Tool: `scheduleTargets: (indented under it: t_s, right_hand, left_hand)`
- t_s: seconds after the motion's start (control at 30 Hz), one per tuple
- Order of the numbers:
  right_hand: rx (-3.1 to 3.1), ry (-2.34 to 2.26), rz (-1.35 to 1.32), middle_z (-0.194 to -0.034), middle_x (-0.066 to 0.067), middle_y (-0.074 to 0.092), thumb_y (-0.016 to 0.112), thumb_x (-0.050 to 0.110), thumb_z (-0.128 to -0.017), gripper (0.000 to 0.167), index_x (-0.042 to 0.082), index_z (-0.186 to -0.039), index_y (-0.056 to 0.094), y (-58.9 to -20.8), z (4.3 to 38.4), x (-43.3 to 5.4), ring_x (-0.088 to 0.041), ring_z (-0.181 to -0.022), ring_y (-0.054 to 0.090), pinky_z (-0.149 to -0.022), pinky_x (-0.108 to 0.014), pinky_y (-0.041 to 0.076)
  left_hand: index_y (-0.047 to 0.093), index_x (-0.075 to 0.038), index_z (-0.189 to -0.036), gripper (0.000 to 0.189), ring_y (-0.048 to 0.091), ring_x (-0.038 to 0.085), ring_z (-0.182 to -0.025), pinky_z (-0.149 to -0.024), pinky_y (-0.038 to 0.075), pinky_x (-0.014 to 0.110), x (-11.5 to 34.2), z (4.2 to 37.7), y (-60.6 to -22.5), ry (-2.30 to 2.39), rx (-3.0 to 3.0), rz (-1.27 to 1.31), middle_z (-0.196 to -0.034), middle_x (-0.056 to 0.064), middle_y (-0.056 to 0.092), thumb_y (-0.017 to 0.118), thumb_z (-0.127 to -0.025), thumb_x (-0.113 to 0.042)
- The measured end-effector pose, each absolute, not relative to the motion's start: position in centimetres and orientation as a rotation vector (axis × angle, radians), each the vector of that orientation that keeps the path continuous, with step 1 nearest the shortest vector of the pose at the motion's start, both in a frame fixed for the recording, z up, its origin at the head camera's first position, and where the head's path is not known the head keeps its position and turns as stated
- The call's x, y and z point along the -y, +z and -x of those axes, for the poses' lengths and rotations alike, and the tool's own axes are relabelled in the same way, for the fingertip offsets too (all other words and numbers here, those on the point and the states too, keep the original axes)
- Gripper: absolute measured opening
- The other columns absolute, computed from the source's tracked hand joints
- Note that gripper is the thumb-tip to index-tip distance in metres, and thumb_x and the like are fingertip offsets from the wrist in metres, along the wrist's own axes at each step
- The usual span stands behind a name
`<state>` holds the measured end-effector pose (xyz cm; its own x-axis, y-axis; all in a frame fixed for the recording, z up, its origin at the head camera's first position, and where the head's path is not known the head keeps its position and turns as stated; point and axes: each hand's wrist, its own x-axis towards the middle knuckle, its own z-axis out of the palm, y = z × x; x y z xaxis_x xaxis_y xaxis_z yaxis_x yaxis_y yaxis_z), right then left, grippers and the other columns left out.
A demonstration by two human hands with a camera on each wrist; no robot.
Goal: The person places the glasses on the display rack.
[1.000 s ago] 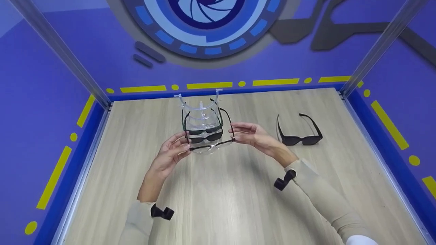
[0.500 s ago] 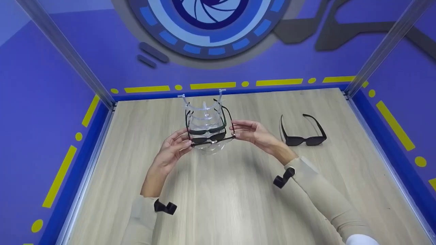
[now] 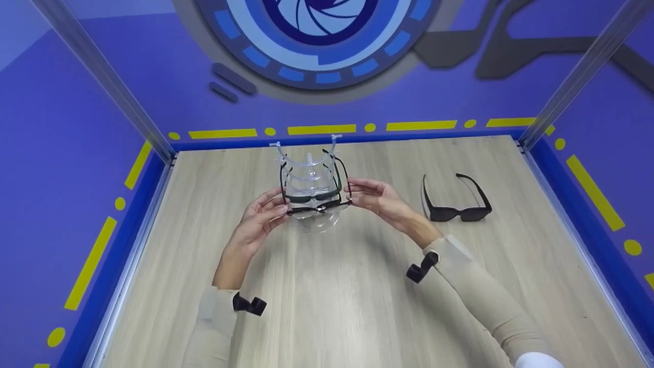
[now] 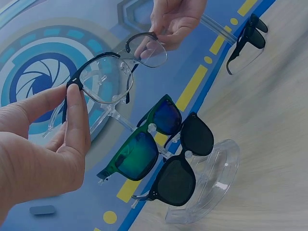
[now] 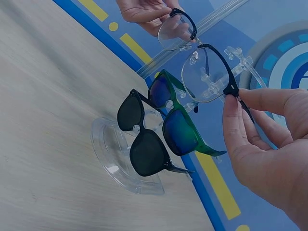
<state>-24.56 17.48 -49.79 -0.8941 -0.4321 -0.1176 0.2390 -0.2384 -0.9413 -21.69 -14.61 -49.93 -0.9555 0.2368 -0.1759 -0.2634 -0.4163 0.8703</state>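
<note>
Clear-lensed glasses with black upper rims are held level in front of a transparent display stand. My left hand pinches one end between thumb and fingers, at the hinge corner. At the opposite hinge corner, my right hand pinches the frame the same way. On the stand sit green-framed sunglasses with mirrored lenses and, below them, black sunglasses. Both wrist views show the held glasses above the green pair, near the stand's upper bare arms.
Another pair of black sunglasses lies on the wooden table to the right, temples unfolded and pointing back. Blue printed panels wall in the back and both sides, with metal posts at the corners.
Both hands have carried the clear-lensed glasses away from me, closer to the stand, so that they now overlap the black sunglasses in the head view. The grip stays the same.
</note>
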Motion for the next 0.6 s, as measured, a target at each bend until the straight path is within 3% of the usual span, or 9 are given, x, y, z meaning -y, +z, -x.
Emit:
scheduleTargets:
  t_s: [0.17, 0.37, 0.6]
  right_hand:
    - [-1.6, -2.187, 0.205, -0.147, -0.028, 0.051, 0.059, -0.011, -0.095, 0.058, -0.01, -0.15, 0.04, -49.64, 24.24, -17.54, -0.014, -0.115, 0.066, -0.105, -0.029, 0.055]
    - [-1.599, -2.206, 0.18, -0.129, -0.009, 0.066, 0.058, -0.011, -0.095, 0.059, -0.01, -0.15, 0.039, -49.4, 24.0, -17.62, -0.014, -0.114, 0.066, -0.104, -0.027, 0.055]
    - [-1.607, -2.216, 0.188, -0.138, -0.017, 0.061, 0.059, -0.01, -0.094, 0.06, -0.01, -0.15, 0.038, -49.13, 23.74, -17.86, -0.015, -0.116, 0.065, -0.104, -0.026, 0.055]
  left_hand:
    - [0.048, 0.002, -0.146, 0.057, 0.071, 0.011, -0.089, -0.076, 0.062, 0.022, 14.57, 21.56, -49.83, 2.426, -1.481, 0.052, -0.107, 0.005, 0.07, 0.059, -0.092, 0.015]
    - [0.047, 0.001, -0.147, 0.058, 0.071, 0.012, -0.089, -0.077, 0.062, 0.022, 14.45, 21.67, -49.81, 2.414, -1.478, 0.045, -0.108, 0.005, 0.068, 0.061, -0.092, 0.014]
    - [0.055, -0.005, -0.14, 0.051, 0.07, 0.01, -0.086, -0.077, 0.062, 0.021, 14.3, 21.83, -49.73, 2.398, -1.493, 0.042, -0.105, 0.003, 0.068, 0.062, -0.092, 0.014]
